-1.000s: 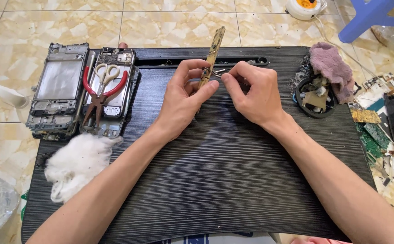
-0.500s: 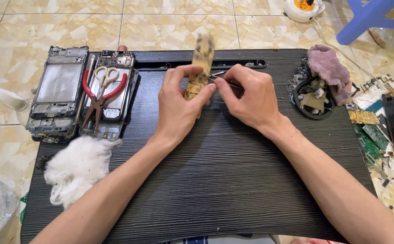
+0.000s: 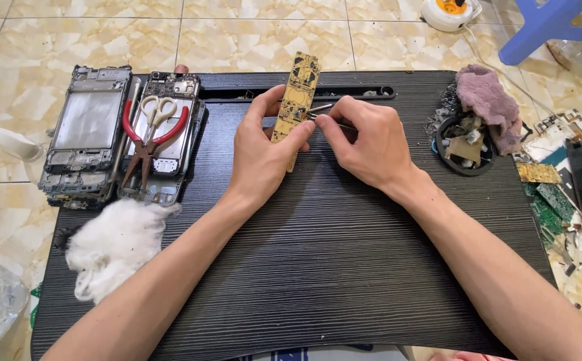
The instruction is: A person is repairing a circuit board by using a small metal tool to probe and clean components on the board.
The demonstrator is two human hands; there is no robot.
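Observation:
My left hand (image 3: pixel 262 156) holds a long narrow yellow circuit board (image 3: pixel 296 99) upright and slightly tilted above the black ribbed work board (image 3: pixel 331 254). My right hand (image 3: pixel 364 144) pinches slim metal tweezers (image 3: pixel 320 110), whose tip touches the circuit board's right edge near its middle. Both forearms reach in from the bottom of the view.
Two stripped phone frames (image 3: pixel 87 137) lie at the left, with red-handled pliers (image 3: pixel 145 140) and small scissors (image 3: pixel 157 107) on the nearer one. A white cotton wad (image 3: pixel 114 244) sits at the lower left. A black round dish (image 3: pixel 465 144) with scraps and a purple cloth (image 3: pixel 488 100) stand at the right, with loose green circuit boards (image 3: pixel 548 200) beyond.
My left hand has turned the circuit board from edge-on to face-on toward me. My right hand stays against it with the tweezers.

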